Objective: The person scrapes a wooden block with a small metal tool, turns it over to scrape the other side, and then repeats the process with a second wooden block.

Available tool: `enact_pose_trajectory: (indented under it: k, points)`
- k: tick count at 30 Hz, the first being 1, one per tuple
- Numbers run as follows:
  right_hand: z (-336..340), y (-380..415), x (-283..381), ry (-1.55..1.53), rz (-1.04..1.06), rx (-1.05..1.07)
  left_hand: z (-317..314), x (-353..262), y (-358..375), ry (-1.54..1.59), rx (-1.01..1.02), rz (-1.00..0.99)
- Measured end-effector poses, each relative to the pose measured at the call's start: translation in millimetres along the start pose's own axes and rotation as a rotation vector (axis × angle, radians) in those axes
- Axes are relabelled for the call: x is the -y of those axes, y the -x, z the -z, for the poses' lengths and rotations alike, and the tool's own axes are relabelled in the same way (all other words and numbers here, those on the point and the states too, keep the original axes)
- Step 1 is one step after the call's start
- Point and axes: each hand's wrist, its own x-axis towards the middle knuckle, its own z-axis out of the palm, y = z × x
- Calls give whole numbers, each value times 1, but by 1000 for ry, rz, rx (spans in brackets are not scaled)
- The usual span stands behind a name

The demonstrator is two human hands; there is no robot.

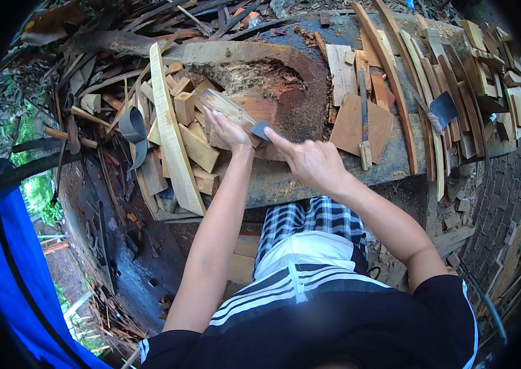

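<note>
A weathered, light-brown wooden piece (pixel 231 106) lies slanted over the worktop, above a heap of cut blocks. My left hand (pixel 231 130) is on its near side, fingers along the wood, steadying it; the thumb is hard to make out. A small dark grey piece of sandpaper (pixel 260 130) covers the lower right end of the wood. My right hand (pixel 315 161) pinches that sandpaper, index finger stretched onto it and the other fingers curled under. The underside of the wooden piece is hidden.
A long pale plank (pixel 173 132) stands left of my forearm beside curled grey sandpaper (pixel 132 130). To the right are a chisel-like tool (pixel 365 123), a flat brown board (pixel 349 132), long curved strips (pixel 395 92) and another grey sheet (pixel 443 109). Sawdust lies around a hollowed log (pixel 229 54).
</note>
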Motion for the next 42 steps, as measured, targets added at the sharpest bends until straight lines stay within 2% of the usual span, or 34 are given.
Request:
enact_pose_trajectory:
  k: [2,4,6,8,10,13,16,20,22,24,25,27,30,32,37,42]
  points:
    - [-5,-24,4,-18,-22,-25,-1,0,0,37,-6,25]
    - [-18,-45,5,-43,72,-228,1,-1,-1,2,21,11]
    - [-16,-36,2,-46,79,-216,1,-2,-1,27,19,7]
    - [4,-16,3,-19,-14,40,-2,-1,-1,55,9,17]
    - [4,-9,3,-15,-32,90,1,1,0,-32,-13,-5]
    - [-10,-40,6,5,37,-68,0,-2,0,0,7,10]
    - [-16,-78,9,-28,38,-122,1,-2,-1,23,25,29]
    - [-2,-43,-2,-182,-18,52,0,1,-1,61,24,21]
    - [-7,-17,-17,-247,16,35,3,1,2,37,36,30]
    - [15,-2,-21,-674,-191,390,3,-2,2,-140,1,17]
    - [18,-1,-23,-779,-239,456,2,-3,2,-142,4,15]
    - [4,-13,-29,-861,-206,437,0,-6,3,-8,18,53]
    - [-13,-37,-28,-986,-166,386,0,-10,5,8,37,84]
    - [-20,-41,-29,-960,-121,361,5,-4,1,-38,53,64]
    - [6,1,-26,-895,-234,397,6,2,-1,-124,39,-16]
    - [-14,-46,-24,-908,-102,310,6,0,-2,-111,35,16]
